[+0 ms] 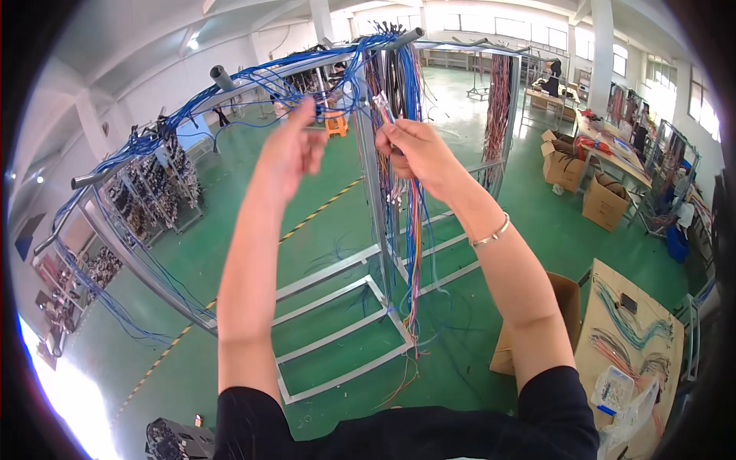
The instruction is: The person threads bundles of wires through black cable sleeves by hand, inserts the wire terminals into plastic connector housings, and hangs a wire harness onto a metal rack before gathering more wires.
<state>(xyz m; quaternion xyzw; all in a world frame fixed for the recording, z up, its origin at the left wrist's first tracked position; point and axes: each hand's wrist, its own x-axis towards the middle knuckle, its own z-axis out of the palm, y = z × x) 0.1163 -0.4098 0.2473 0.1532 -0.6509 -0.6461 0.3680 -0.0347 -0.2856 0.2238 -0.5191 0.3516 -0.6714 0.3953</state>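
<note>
My right hand point(414, 153) is closed on a small bunch of thin wires point(386, 112), with pale tips sticking up past the thumb. Left of it, my left hand point(291, 152) is raised, a little blurred, its fingers loosely apart and nothing visible in them. Behind both hands, long blue cables point(284, 60) lie tangled along the top of a grey metal rack point(376, 222). More blue, red and dark wires point(412, 230) hang down the rack's upright near my right hand. My palm and fingers hide where the held wires lead.
The rack's pipe ends point(222, 77) jut toward me, and its low base frame point(345, 330) sits on the green floor. At the lower right, a wooden table point(606, 291) bears wire bundles and a plastic box point(613, 389), beside a cardboard box point(563, 307). Other wire racks stand farther off.
</note>
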